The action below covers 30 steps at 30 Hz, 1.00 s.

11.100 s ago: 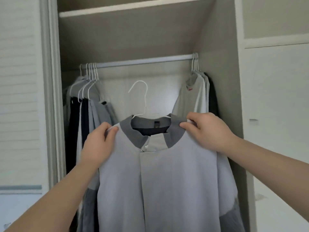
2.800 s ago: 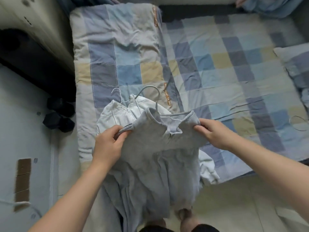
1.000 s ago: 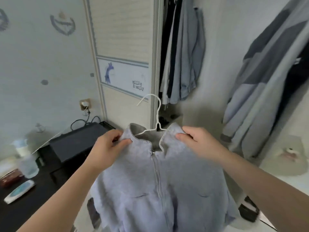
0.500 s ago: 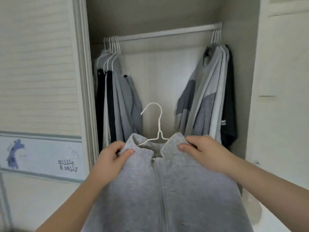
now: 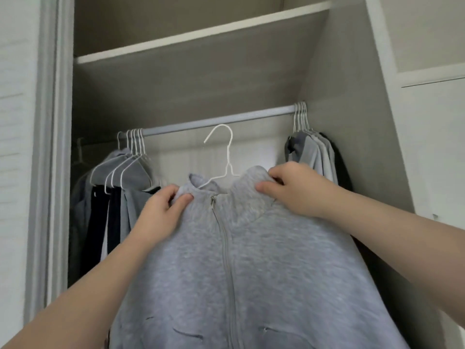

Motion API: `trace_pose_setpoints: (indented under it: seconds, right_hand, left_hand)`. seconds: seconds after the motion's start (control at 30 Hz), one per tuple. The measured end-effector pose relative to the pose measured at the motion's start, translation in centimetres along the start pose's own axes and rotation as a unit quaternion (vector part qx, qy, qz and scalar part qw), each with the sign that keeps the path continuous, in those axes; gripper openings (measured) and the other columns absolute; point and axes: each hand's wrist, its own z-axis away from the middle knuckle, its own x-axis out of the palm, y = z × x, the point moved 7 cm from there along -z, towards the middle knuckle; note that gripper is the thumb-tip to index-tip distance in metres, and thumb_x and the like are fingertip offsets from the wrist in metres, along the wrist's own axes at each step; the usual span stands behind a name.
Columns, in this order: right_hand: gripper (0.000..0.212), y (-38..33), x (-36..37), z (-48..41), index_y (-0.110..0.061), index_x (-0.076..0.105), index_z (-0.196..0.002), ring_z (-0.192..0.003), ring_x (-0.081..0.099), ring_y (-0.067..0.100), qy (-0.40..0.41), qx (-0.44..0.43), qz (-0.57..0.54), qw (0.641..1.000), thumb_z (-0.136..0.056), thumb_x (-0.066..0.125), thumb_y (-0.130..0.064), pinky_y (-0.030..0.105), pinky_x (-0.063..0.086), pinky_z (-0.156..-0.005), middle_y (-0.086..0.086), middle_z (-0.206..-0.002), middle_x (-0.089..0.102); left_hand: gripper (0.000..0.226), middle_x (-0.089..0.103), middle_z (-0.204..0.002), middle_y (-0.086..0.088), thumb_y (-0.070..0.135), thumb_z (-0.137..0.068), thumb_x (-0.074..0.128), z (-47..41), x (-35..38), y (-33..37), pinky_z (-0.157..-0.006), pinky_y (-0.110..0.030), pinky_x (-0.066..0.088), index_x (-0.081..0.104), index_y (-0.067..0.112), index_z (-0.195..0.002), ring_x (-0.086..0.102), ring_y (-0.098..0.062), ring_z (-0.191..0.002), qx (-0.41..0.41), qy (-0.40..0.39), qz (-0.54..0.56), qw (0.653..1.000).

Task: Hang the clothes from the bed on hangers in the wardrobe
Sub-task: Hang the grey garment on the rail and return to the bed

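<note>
Head view, jacket (image 5: 251, 260) vertical, hook (image 5: 222, 125) opening left

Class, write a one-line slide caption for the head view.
Left hand and right hand hold a grey jacket on a hanger near the wardrobe rail.

We note a home setting, at a built-in wardrobe (image 5: 337, 71): a hanging rail (image 5: 216, 121) under a shelf (image 5: 201, 37), everyday garments (image 5: 310, 152) on white wire hangers (image 5: 133, 147) bunched at both ends of the rail, a slatted door panel (image 5: 15, 122) at left
</note>
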Motion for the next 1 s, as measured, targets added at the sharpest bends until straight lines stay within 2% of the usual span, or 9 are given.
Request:
trace_pose_setpoints:
  seconds: [0.07,0.2,0.4,0.5,0.63,0.73,0.83,0.9,1.0]
  right_hand:
    - [0.051,0.7,-0.1,-1.8,-0.01,0.039,-0.06,-0.051,0.038,0.014,0.006,0.014,0.007,1.0,-0.094,0.058,-0.043,0.028,0.026,-0.048,0.002,-0.054,0.039]
    - [0.054,3.2,-0.1,-4.8,-0.016,0.036,-0.055,-0.051,0.038,0.014,0.007,0.077,-0.016,0.997,-0.092,0.058,-0.048,0.031,0.029,-0.052,-0.002,-0.051,0.037]
    - [0.04,3.7,-1.0,-8.1,-0.014,0.05,-0.067,-0.057,0.041,0.017,0.023,0.141,-0.007,0.99,-0.095,0.057,-0.042,0.031,0.029,-0.055,0.005,-0.061,0.044]
    - [0.035,3.2,-2.1,-10.2,-0.007,0.061,-0.071,-0.054,0.04,0.018,0.081,0.164,0.005,0.983,-0.091,0.062,-0.035,0.029,0.028,-0.051,0.007,-0.06,0.045]
    - [0.028,2.9,-2.5,-13.7,-0.007,0.06,-0.069,-0.054,0.038,0.018,0.159,0.183,0.008,0.97,-0.089,0.065,-0.026,0.027,0.029,-0.047,0.007,-0.061,0.045]
    - [0.028,2.9,-1.4,-16.4,-0.006,0.062,-0.07,-0.06,0.043,0.019,0.181,0.2,-0.009,0.963,-0.088,0.065,-0.028,0.028,0.035,-0.057,0.008,-0.066,0.049]
    - [0.038,3.0,-0.2,-18.5,0.009,0.065,-0.087,-0.064,0.046,0.02,0.203,0.212,-0.018,0.956,-0.086,0.065,-0.029,0.03,0.038,-0.064,0.009,-0.069,0.052]
    - [0.037,2.8,1.2,-19.7,0.009,0.068,-0.093,-0.066,0.05,0.021,0.21,0.212,-0.029,0.954,-0.086,0.066,-0.027,0.03,0.041,-0.062,0.01,-0.072,0.057]
    - [0.028,2.5,3.4,-21.2,0.0,0.071,-0.089,-0.073,0.062,0.024,0.221,0.226,-0.044,0.948,-0.085,0.069,-0.027,0.035,0.053,-0.071,0.013,-0.084,0.069]
  left_hand:
    - [0.035,0.048,-0.066,-0.005,0.031,-0.098,0.058,-2.5,0.9,-0.2,-0.06,-0.031,0.035,0.048,0.008,-0.074,0.043,-0.015,-0.061,0.017,0.025,-0.009,1.0]
    - [0.033,0.052,-0.069,-0.01,0.029,-0.099,0.058,-7.4,2.7,-1.9,-0.059,-0.027,0.034,0.052,0.004,-0.079,0.043,-0.014,-0.062,0.032,0.053,0.006,0.998]
    - [0.034,0.049,-0.062,0.001,0.033,-0.095,0.064,-14.4,6.0,-3.6,-0.06,-0.031,0.038,0.051,0.014,-0.07,0.042,-0.005,-0.055,0.06,0.066,0.08,0.993]
    - [0.037,0.06,-0.066,0.004,0.058,-0.083,0.058,-17.7,7.5,-4.5,-0.07,-0.04,0.049,0.057,0.022,-0.078,0.058,-0.027,-0.073,0.05,0.085,0.092,0.991]
    - [0.018,0.068,-0.092,0.009,0.051,-0.092,0.055,-21.4,9.4,-4.9,-0.091,-0.043,0.048,0.058,0.035,-0.085,0.06,-0.027,-0.101,0.01,0.125,0.128,0.984]
    - [0.046,0.066,-0.115,0.005,0.062,-0.094,0.041,-23.1,10.4,-4.7,-0.105,-0.039,0.042,0.064,0.025,-0.108,0.058,-0.022,-0.117,-0.039,0.109,0.314,0.942]
    - [0.085,0.062,-0.133,0.005,0.087,-0.077,0.042,-24.1,11.8,-3.4,-0.114,-0.035,0.035,0.057,0.024,-0.132,0.053,-0.016,-0.128,0.012,0.047,0.399,0.916]
    - [0.094,0.067,-0.125,0.008,0.096,-0.057,0.053,-24.9,12.2,-4.0,-0.112,-0.04,0.041,0.059,0.029,-0.124,0.058,-0.014,-0.123,0.044,0.052,0.396,0.916]
    - [0.09,0.07,-0.114,0.009,0.093,-0.049,0.064,-26.0,12.8,-6.1,-0.103,-0.041,0.048,0.06,0.03,-0.113,0.064,-0.016,-0.112,0.003,0.077,0.365,0.928]
